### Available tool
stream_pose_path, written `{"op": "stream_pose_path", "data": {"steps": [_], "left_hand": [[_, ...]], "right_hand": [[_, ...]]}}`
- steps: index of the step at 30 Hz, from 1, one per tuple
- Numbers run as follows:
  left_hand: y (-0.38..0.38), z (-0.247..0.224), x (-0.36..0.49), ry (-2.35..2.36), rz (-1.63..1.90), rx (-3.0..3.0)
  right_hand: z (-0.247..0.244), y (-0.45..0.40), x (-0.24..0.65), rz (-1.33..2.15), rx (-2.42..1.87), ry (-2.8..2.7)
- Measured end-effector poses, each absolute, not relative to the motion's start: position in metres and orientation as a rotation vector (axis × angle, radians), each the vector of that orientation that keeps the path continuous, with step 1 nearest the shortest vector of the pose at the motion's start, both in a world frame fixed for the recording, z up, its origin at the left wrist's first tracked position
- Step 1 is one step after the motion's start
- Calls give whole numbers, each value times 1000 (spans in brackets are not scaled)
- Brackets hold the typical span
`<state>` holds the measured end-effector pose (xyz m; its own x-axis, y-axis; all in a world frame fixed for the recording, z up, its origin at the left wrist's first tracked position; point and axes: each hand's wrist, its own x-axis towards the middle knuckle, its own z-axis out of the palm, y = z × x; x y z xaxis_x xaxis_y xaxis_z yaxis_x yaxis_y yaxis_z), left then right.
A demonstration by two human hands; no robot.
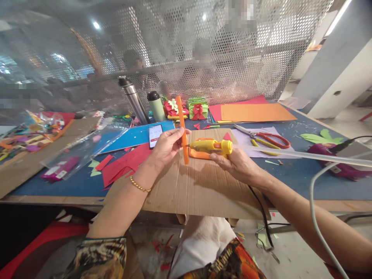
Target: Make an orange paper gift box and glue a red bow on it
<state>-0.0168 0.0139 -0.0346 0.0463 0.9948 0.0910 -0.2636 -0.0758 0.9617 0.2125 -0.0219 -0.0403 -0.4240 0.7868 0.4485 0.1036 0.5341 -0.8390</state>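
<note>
Nearest I've got the cardboard sheet, flat, ribbed, overhanging the tabletop edge. Above it, my left hand pinches the orange strip between thumb and fingers, roughly mid-length, strip near upright. My right hand is wrapped round the yellow glue gun, nozzle at the strip; can't tell if touching. Strip reads as light, bendy, easily creased; I'd hold it by the edges. Gun looks rigid, smooth plastic; grip behind the nozzle. Translucent rod trails from its back. Beyond: red-handled cutters, glossy steel flask, perforated mesh.
</note>
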Motion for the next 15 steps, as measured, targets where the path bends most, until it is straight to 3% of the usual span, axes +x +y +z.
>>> {"op": "stream_pose_path", "data": {"steps": [6,15], "left_hand": [[14,-35,-17,922,1317,1104],[15,-35,-19,906,1291,1068]], "right_hand": [[-45,-19,215,958,-808,-1842],[-50,-19,221,692,-965,-2087]]}}
